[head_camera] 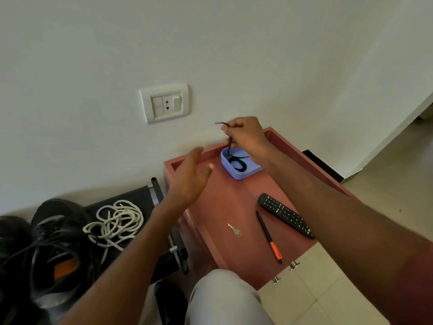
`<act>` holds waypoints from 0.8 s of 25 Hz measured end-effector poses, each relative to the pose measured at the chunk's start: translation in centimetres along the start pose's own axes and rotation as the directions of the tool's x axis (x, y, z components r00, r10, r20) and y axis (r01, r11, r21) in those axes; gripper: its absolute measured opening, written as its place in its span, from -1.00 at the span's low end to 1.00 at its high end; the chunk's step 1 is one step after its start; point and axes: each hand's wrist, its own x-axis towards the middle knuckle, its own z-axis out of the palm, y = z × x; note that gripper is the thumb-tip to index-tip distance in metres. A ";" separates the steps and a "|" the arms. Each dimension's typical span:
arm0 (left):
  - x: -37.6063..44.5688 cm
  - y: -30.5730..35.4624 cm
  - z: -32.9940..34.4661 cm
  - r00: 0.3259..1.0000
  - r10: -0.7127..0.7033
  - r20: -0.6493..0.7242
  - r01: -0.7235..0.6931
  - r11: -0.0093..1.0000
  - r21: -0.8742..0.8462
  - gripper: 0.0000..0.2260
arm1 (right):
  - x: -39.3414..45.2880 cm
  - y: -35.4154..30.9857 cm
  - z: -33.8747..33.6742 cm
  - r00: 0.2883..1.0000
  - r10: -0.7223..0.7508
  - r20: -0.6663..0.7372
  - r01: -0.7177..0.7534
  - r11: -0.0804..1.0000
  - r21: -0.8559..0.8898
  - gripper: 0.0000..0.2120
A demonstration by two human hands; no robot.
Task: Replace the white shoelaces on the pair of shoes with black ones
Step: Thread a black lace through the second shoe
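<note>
1. Right hand [243, 137] was up over the blue box [241, 165], and my fingers pinched a black lace [230, 143] and lifted it.
2. One end of that lace stuck out past my fingers toward the wall. The rest hung down and sat curled in the box.
3. My left hand [191, 177] was open wide with nothing in it. It floated just beside the box, over the red tabletop [234, 202].
4. To do this step well, I thought I should pull straight up and go slow, so the lace would not knot or drag the box along.
5. I thought my open hand could press the box down, or catch the hanging part of the lace.
6. The white laces [117, 221] were already out and lay in a messy pile on a dark stool [140, 195] on my left.
7. The black shoes [54, 240] sat by that pile, well apart from the box.
8. I counted one blue box, one remote [284, 214], one pen [269, 238] and one key [235, 231] on the tabletop.
9. I counted one wall plug [165, 104] too.
10. I could see two shoes, but the far left one was mostly cut off.
11. I could not tell how many black laces were in the box, or how many white ones were in the pile.
</note>
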 end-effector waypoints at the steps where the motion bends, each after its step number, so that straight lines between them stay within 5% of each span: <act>1: -0.5 0.4 -1.3 0.999 -0.045 -0.002 0.044 0.991 -0.125 -0.44 | -1.7 -2.6 0.2 0.995 -0.008 0.095 -0.007 0.987 0.160 -0.86; 4: -3.0 3.0 -4.5 0.985 0.022 0.170 0.077 0.829 -0.554 -0.46 | -7.7 -10.9 1.3 0.910 -0.137 0.392 -0.054 0.897 0.438 -0.86; 6: -5.0 4.5 -6.9 0.961 0.132 0.243 0.051 0.779 -0.625 -0.65 | -10.5 -15.1 3.0 0.864 -0.240 0.443 -0.050 0.834 0.549 -0.88; 9: -8.0 3.4 -12.4 0.988 0.051 0.142 0.026 0.869 -0.494 -0.78 | -12.2 -18.6 5.6 0.900 -0.264 0.346 -0.130 0.596 0.793 -0.87; 11: -9.9 1.0 -17.1 0.997 -0.065 -0.034 0.053 0.958 -0.282 -0.85 | -11.9 -18.6 7.0 0.937 -0.187 0.294 -0.207 0.381 0.901 -0.87; 12: -11.0 -0.2 -19.5 0.980 -0.122 -0.156 0.087 0.972 -0.218 -0.89 | -11.8 -17.9 8.2 0.954 -0.127 0.271 -0.206 0.380 0.902 -0.86; 14: -13.2 -1.8 -23.7 0.906 -0.225 -0.358 0.120 0.949 -0.292 -0.95 | -12.6 -14.9 12.0 0.981 -0.021 0.194 -0.137 0.635 0.760 -0.84; 16: -14.9 -3.0 -26.3 0.870 -0.296 -0.395 0.113 0.898 -0.424 -0.86 | -15.3 -11.2 16.7 0.968 -0.054 0.246 -0.080 0.862 0.501 -0.80; 18: -16.2 -3.6 -27.1 0.872 -0.337 -0.355 0.149 0.873 -0.464 -0.78 | -18.5 -8.9 20.4 0.841 -0.139 0.523 -0.029 0.953 0.300 -0.69; 20: -17.0 -3.8 -27.3 0.898 -0.340 -0.279 0.215 0.893 -0.396 -0.75 | -20.5 -8.0 23.7 0.634 -0.215 0.743 0.129 0.976 0.173 -0.56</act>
